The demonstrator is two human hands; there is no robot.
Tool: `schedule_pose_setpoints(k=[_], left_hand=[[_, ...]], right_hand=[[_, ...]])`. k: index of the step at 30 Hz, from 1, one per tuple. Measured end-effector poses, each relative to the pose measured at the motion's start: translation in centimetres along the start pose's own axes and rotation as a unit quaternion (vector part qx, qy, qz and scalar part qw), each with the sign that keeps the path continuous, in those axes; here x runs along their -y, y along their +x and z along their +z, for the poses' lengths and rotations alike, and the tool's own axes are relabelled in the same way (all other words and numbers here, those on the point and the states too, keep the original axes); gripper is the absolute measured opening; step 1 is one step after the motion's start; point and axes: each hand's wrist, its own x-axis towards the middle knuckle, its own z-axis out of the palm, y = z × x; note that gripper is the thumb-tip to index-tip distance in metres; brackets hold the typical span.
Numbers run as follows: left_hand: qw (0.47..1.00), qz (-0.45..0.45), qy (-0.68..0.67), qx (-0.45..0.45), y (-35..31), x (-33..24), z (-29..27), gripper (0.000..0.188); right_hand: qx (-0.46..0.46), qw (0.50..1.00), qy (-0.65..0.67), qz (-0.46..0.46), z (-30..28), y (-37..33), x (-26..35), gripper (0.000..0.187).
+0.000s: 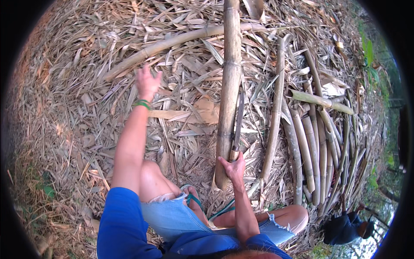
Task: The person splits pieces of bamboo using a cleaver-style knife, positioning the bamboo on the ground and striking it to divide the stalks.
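Note:
My right hand (234, 168) grips the wooden handle of a machete (239, 123). Its long dark blade points away from me, alongside a thick bamboo pole (229, 86). That pole lies lengthwise in front of me, its near end close to my feet, and the thumb of my right hand reaches to its side. Farther out on the left, my left hand (148, 83) is stretched forward with fingers apart, holding nothing. It is just short of a slightly curved bamboo pole (172, 42), which runs crosswise and passes by the thick one. A green band circles the left wrist.
Dry bamboo leaves (82, 112) cover the ground. Several cut bamboo lengths (317, 159) are piled at the right, with a short piece (321, 101) across them and a single pole (276, 112) nearer me. Another person (347, 226) is at the lower right. My sandalled feet (196, 202) are close by.

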Motion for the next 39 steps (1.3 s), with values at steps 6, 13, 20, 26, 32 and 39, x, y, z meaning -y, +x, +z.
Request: schedule_pose_setpoints(k=[6, 13, 20, 26, 32, 39], left_hand=[[0.968, -0.074, -0.220, 0.098, -7.6, -8.3, -2.0, 0.079], [0.858, -0.354, -0.367, 0.058, -28.6, -11.2, 1.8, 0.085], [0.914, -0.324, -0.219, 0.104, -40.0, -15.1, 3.2, 0.090], [0.902, -0.330, -0.254, 0.115, -42.2, -17.1, 1.5, 0.076], [0.866, -0.358, -0.277, 0.210, -45.0, -15.5, 2.6, 0.073], [0.841, -0.422, -0.253, 0.225, -44.8, -15.1, 2.2, 0.078]], right_hand=[[0.042, 0.997, -0.001, -0.070, 0.7, -0.4, 4.0, 0.072], [0.123, 0.991, 0.046, -0.030, 1.3, 3.0, 0.2, 0.049], [0.120, 0.986, 0.105, -0.050, -3.6, 2.5, 4.7, 0.040], [0.093, 0.980, 0.123, -0.125, -5.6, 3.3, 12.4, 0.039], [0.112, 0.969, 0.176, -0.134, -0.8, 3.4, 17.1, 0.037], [0.078, 0.972, 0.173, -0.140, 3.3, 4.2, 24.2, 0.026]])
